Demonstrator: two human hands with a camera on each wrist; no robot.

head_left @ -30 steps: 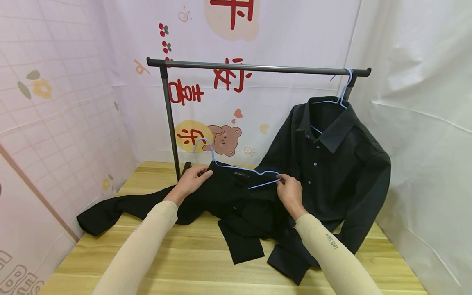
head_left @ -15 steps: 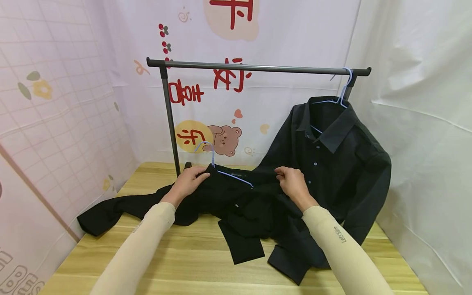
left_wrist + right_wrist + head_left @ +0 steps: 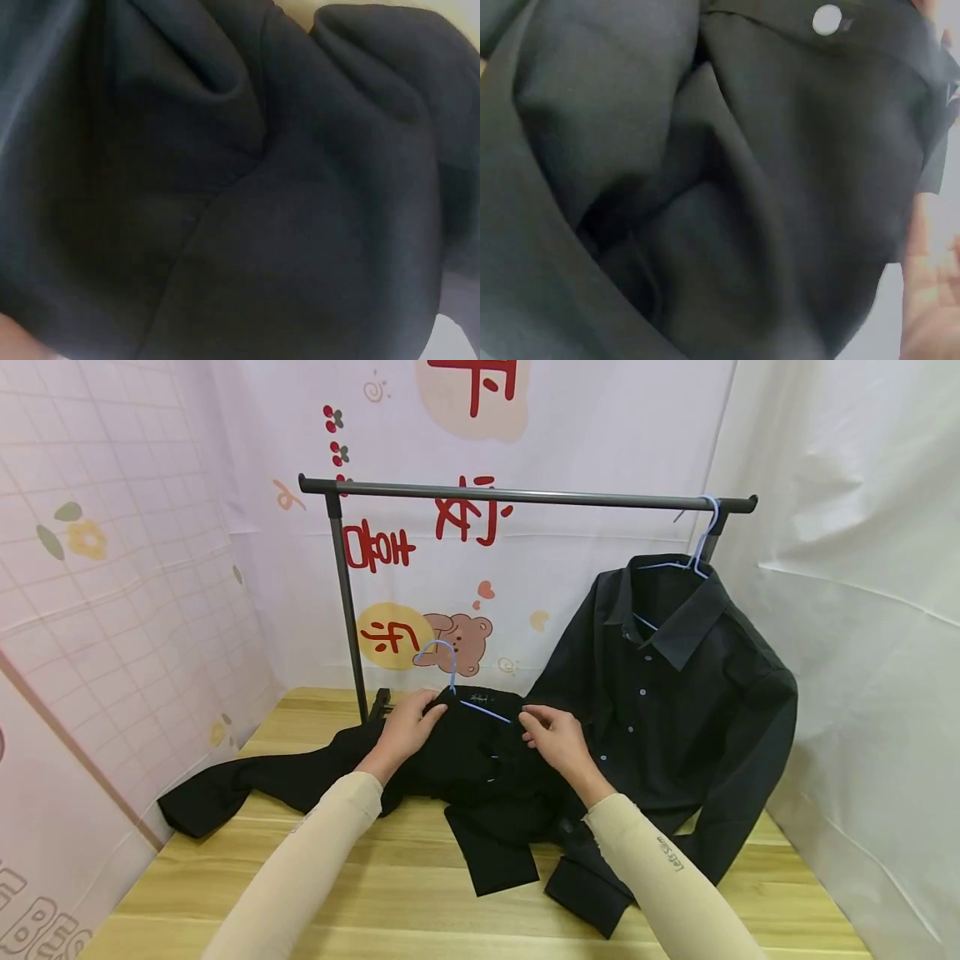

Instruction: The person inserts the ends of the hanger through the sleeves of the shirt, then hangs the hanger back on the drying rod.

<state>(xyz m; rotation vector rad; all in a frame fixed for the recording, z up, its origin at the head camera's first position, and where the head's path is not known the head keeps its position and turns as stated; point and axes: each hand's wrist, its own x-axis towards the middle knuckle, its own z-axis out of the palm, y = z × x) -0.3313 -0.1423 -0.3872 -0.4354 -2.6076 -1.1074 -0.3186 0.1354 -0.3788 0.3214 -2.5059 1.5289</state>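
A black shirt (image 3: 480, 768) lies bunched on the table, its neck opening toward the rack. My left hand (image 3: 408, 727) pinches the left side of its neckline beside the hook of a light-blue wire hanger (image 3: 484, 711). The hook stands up out of the neck; one stretch of wire crosses the opening and the rest is hidden in the cloth. At the opening's right side, my right hand (image 3: 555, 739) pinches the shirt's edge between thumb and fingers. Black cloth (image 3: 300, 225) fills the left wrist view. A pale button (image 3: 827, 20) shows in the right wrist view.
Behind the shirt stands a dark metal clothes rack (image 3: 510, 496). At its right end another black shirt (image 3: 675, 693) hangs on a blue hanger (image 3: 705, 535), its lower part reaching the wooden table (image 3: 360, 893). Printed white curtains (image 3: 600, 435) enclose the back and sides.
My right hand has let go of the hanger's end and moved left to the neckline. That end has slipped inside the shirt. My left hand and the hook have shifted slightly right.
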